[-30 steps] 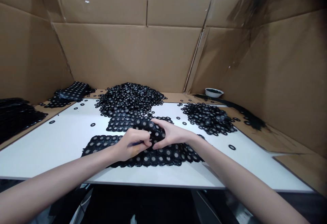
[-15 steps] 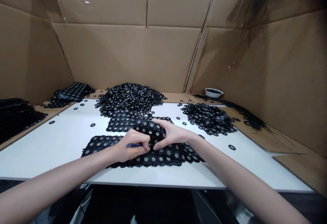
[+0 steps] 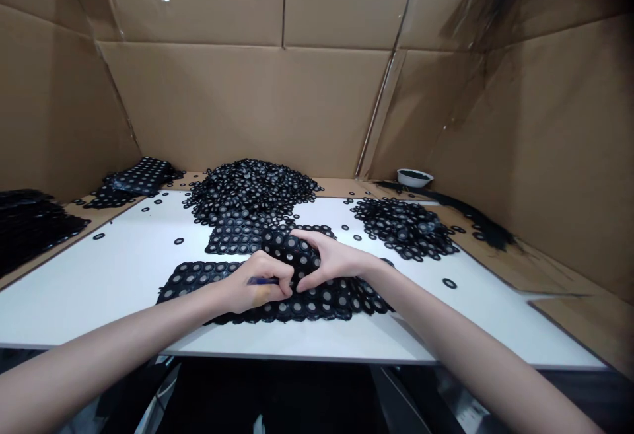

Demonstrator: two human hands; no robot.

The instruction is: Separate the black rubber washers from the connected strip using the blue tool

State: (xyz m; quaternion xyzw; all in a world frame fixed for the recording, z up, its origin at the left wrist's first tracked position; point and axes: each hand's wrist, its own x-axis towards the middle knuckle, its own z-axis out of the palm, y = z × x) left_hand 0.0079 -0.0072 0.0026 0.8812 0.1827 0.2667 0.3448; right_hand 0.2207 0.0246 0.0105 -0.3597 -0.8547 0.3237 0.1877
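A person's two hands meet over a black sheet of joined rings [image 3: 317, 298] lying on a white table [image 3: 99, 275]. The left hand [image 3: 255, 282] is closed around a thin blue tool [image 3: 261, 281]; the right hand [image 3: 329, 259] pinches a raised fold of the sheet. They appear to be freeing rings; next comes a careful push. The fold sits between both sets of fingertips.

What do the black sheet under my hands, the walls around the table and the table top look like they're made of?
Black sheet of joined rings: probably rubber or soft plastic, matte; it bunches up between the left hand and right hand. Walls: brown corrugated cardboard, with fold creases and shiny clear tape on the seams. Table top: smooth white board, slight sheen, likely laminate.
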